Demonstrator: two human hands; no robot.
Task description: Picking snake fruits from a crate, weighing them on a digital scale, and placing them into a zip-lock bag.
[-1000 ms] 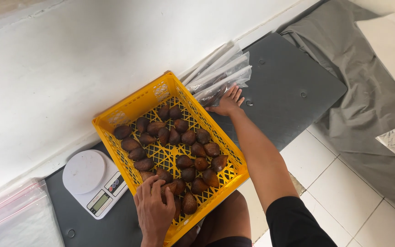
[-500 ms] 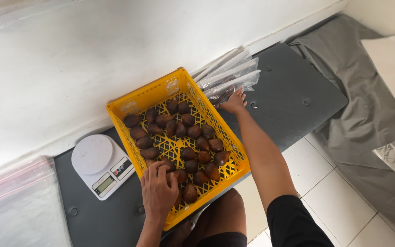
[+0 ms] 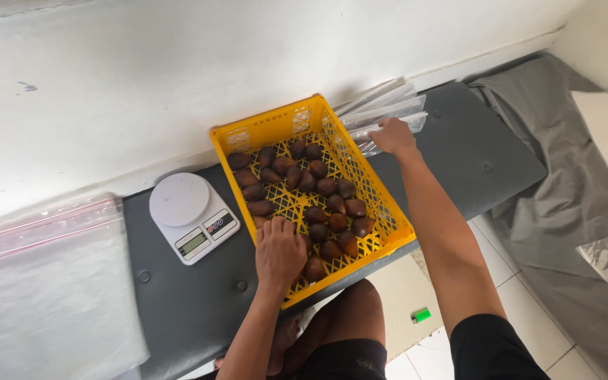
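From the head view, a yellow plastic crate (image 3: 360, 179) with latticed walls sits at an angle on a dark grey padded bench (image 3: 191, 309) that runs along a white wall (image 3: 177, 63), and its floor is partly covered with dark brown, scaly, egg-shaped fruits (image 3: 318, 186). The left hand (image 3: 280, 252) lies palm down inside the crate near its front corner, fingers curled loosely over the fruits there; whether it actually grips one under the palm cannot be told. The right hand (image 3: 393, 136) reaches past the crate's far right wall to a stack of clear plastic bags (image 3: 388, 112) lying on the bench against the wall, its fingers bent down onto the top bag and touching it, though a firm pinch cannot be made out. Just left of the crate stands a small white kitchen scale (image 3: 190, 215) with a round platform and a little display. At the far left a large clear zip bag (image 3: 43, 281) with a red strip lies over the bench end. To the right, grey cloth (image 3: 571, 183) drapes down to the tiled floor (image 3: 529, 317), where a small green object (image 3: 421, 315) lies beside the person's bare knee (image 3: 350, 313).
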